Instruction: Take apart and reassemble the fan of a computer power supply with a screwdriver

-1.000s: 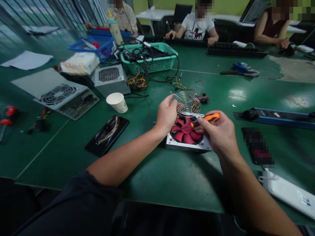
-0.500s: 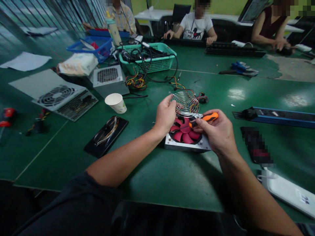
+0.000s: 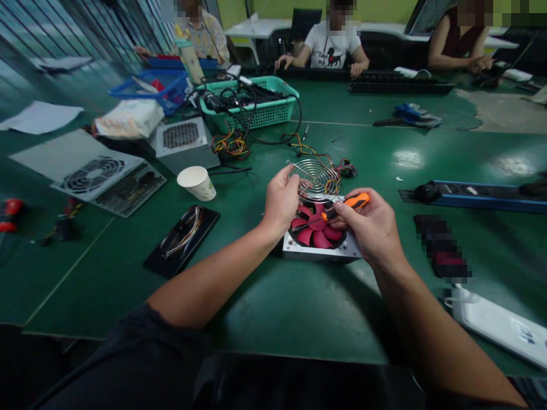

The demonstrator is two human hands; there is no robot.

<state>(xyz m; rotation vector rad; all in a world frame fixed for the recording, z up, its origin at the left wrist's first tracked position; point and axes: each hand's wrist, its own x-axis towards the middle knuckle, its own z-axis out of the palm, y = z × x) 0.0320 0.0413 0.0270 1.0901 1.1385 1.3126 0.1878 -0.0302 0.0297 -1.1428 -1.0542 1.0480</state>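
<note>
A power supply unit (image 3: 316, 249) with a magenta fan (image 3: 315, 229) lies on the green table in front of me. My left hand (image 3: 281, 200) pinches the round wire fan grille (image 3: 315, 177) and holds it tilted up over the fan's far edge. My right hand (image 3: 372, 228) is closed on an orange-handled screwdriver (image 3: 352, 202), whose shaft points left across the fan blades. Coloured wires (image 3: 337, 165) trail from the unit's far side.
A paper cup (image 3: 197, 183) and a black tray (image 3: 182, 239) sit to the left. Further left lie a grey cover with a fan grid (image 3: 106, 179) and another power supply (image 3: 183, 143). A green basket (image 3: 250, 102) of cables stands behind. A blue power strip (image 3: 474, 195) lies right. Three people sit across the table.
The view has drifted a little to the right and down. My hands hold the grille and screwdriver as before, with the grille barely shifted.
</note>
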